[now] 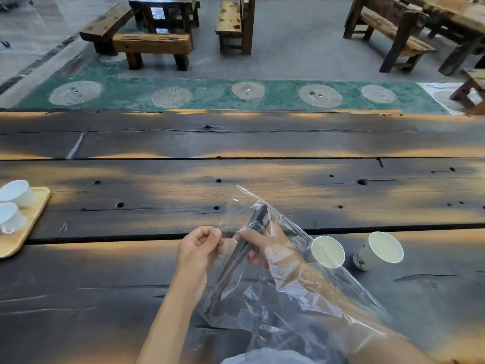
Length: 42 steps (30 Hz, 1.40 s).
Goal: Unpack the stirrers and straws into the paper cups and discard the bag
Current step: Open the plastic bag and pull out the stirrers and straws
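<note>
a dark plank table (pixel 157 271) is carrying two paper cups (pixel 328 252) at three o'clock. the left hand (pixel 198 245) is pinching the clear bag (pixel 288 298) mouth so the right hand (pixel 258 244), closed around dark stirrers (pixel 240 254) inside, can draw them out.

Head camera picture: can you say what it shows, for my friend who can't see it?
Two bare hands hold a clear plastic bag above a dark wooden table: the left hand pinches its edge, the right hand, inside, grips a bundle of dark sticks. Two empty paper cups stand to the right; two white bowls sit on a wooden tray at far left.
</note>
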Each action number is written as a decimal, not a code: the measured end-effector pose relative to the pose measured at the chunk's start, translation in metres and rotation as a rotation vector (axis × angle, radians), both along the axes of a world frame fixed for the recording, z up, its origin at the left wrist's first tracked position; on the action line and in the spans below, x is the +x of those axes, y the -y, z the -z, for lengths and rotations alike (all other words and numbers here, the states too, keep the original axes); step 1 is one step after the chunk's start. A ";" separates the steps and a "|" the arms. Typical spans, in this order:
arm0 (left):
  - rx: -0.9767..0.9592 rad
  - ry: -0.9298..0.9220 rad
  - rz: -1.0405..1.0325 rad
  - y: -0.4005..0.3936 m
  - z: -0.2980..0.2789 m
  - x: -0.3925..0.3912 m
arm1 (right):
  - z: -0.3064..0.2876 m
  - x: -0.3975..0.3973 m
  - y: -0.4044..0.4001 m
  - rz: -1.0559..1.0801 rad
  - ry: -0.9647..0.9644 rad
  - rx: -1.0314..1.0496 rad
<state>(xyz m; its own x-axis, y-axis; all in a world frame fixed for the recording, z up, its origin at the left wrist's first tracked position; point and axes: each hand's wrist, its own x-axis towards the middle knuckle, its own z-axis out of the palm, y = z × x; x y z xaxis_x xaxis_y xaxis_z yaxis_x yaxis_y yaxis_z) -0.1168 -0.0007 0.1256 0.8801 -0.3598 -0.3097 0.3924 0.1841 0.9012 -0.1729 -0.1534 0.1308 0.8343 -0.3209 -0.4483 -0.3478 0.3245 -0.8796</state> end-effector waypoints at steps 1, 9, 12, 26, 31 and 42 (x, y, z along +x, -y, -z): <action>0.023 0.006 0.025 -0.001 0.000 0.000 | 0.001 -0.001 0.001 0.009 0.014 0.016; 0.243 0.153 0.168 0.007 0.003 -0.010 | 0.018 -0.003 -0.002 -0.025 0.058 -0.055; 0.239 0.159 0.143 0.007 0.007 -0.009 | 0.022 -0.011 -0.007 -0.110 -0.040 -0.113; 0.206 0.014 0.080 0.016 0.009 -0.004 | 0.032 0.003 -0.010 -0.056 -0.219 0.047; 0.253 0.017 0.006 0.020 0.009 0.000 | 0.010 -0.017 -0.013 -0.125 -0.059 -0.080; 0.355 -0.033 0.101 0.004 0.014 0.010 | 0.001 -0.035 0.012 0.262 0.075 0.226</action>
<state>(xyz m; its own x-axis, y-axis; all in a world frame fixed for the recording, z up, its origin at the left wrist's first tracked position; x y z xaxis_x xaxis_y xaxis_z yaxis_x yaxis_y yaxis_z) -0.1072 -0.0050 0.1115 0.8330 -0.3092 -0.4587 0.4227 -0.1792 0.8884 -0.2082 -0.1658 0.1299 0.7703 -0.4276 -0.4731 -0.1643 0.5838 -0.7951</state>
